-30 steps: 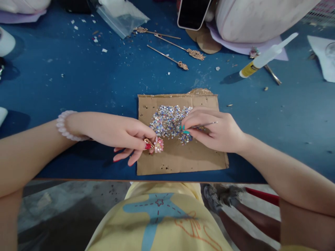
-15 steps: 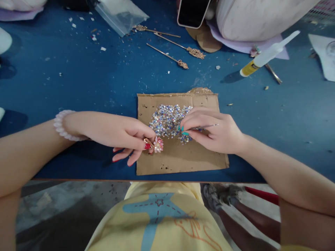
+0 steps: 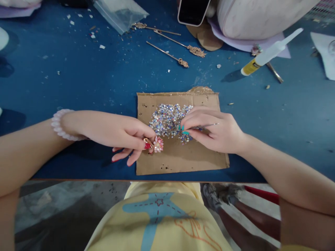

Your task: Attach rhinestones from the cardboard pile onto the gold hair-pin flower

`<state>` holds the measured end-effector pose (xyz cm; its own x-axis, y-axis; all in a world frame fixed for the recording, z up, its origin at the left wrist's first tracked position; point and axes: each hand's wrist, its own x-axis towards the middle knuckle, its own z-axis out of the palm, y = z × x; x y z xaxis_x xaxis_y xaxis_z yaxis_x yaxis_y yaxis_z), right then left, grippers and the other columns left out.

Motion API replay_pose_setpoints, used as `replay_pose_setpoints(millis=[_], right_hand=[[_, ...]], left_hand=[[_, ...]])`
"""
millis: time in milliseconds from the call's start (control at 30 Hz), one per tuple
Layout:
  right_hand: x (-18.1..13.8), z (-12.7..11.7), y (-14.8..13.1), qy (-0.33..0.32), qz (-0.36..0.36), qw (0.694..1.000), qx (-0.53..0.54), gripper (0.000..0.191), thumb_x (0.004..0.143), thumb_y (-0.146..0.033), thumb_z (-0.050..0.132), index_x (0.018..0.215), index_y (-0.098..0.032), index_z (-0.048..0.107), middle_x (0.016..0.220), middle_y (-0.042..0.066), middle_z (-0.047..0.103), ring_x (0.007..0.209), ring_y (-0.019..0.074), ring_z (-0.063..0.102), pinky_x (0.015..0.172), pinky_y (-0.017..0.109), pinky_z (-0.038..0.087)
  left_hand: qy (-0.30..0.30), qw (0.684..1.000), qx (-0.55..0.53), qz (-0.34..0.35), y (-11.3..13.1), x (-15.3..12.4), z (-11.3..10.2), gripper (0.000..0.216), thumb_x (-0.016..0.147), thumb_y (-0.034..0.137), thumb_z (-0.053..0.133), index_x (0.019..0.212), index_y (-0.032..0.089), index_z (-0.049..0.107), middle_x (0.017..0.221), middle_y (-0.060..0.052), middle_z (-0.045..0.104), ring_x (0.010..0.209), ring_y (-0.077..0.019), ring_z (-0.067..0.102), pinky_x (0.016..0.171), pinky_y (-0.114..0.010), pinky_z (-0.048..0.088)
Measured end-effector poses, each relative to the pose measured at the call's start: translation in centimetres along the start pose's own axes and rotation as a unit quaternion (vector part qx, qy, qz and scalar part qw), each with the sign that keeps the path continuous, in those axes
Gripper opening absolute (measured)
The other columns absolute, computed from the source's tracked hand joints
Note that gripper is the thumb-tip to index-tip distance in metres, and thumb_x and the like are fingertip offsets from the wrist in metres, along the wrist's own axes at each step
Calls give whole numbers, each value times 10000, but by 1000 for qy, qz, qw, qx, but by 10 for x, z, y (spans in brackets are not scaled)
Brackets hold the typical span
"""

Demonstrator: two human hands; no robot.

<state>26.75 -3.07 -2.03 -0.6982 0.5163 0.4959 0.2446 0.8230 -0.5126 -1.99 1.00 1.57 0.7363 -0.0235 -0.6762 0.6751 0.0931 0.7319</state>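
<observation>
A brown cardboard sheet [image 3: 183,157] lies at the blue table's near edge with a heap of small shiny rhinestones [image 3: 167,120] on it. My left hand [image 3: 115,130] pinches a gold hairpin head with a pink flower ornament [image 3: 157,144] over the cardboard's left part. Just right of it, my right hand [image 3: 214,130] is closed on a thin metal pick [image 3: 206,125], its tip down among the rhinestones. A pink bead bracelet [image 3: 59,125] is on my left wrist.
Three gold hair sticks [image 3: 172,43] lie at the back of the blue table [image 3: 78,76]. A glue tube [image 3: 269,54] lies at the back right, beside a phone [image 3: 192,12] and a white bag [image 3: 259,15]. A clear plastic bag [image 3: 120,14] is at the back left.
</observation>
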Motion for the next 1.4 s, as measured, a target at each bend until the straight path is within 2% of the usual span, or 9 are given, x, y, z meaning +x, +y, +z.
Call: replay_pose_setpoints(millis=[367, 567, 767, 1000, 1400], right_hand=[[-1, -1, 0, 2, 13, 1000, -8, 148, 1037, -89, 580, 1002, -220, 637, 912, 23, 752, 883, 171, 740, 869, 362, 635], [-1, -2, 0, -3, 13, 1000, -9, 156, 1032, -79, 577, 1003, -222, 632, 908, 23, 747, 876, 171, 738, 860, 357, 635], [-1, -1, 0, -5, 22, 1000, -6, 161, 1031, -84, 573, 999, -231, 632, 913, 18, 747, 888, 177, 737, 867, 358, 625], [0, -1, -1, 3, 17, 1000, -13, 159, 1032, -87, 575, 998, -239, 611, 906, 18, 743, 877, 174, 736, 840, 350, 626], [-2, 0, 0, -6, 33, 999, -10, 136, 1035, -109, 586, 1017, -239, 620, 926, 14, 755, 889, 174, 745, 889, 364, 638]], left_hand=[[4, 1000, 12, -1, 2, 0, 0, 133, 995, 275, 557, 1100, 266, 639, 846, -10, 805, 524, -151, 663, 491, -236, 490], [1, 1000, 14, 5, 1, 0, 1, 199, 1003, 266, 536, 1173, 264, 641, 864, -11, 818, 542, -157, 683, 494, -239, 491], [1, 1000, 19, 13, 2, 0, 2, 165, 1018, 262, 509, 1124, 259, 635, 778, 5, 775, 534, -163, 681, 480, -237, 477], [2, 999, 26, 22, 0, -1, 1, 153, 1039, 289, 503, 1116, 267, 633, 792, 9, 783, 538, -155, 681, 491, -231, 493], [8, 999, 27, 24, 0, 1, 1, 166, 1015, 286, 524, 1122, 276, 650, 778, 14, 789, 525, -157, 685, 482, -241, 499]])
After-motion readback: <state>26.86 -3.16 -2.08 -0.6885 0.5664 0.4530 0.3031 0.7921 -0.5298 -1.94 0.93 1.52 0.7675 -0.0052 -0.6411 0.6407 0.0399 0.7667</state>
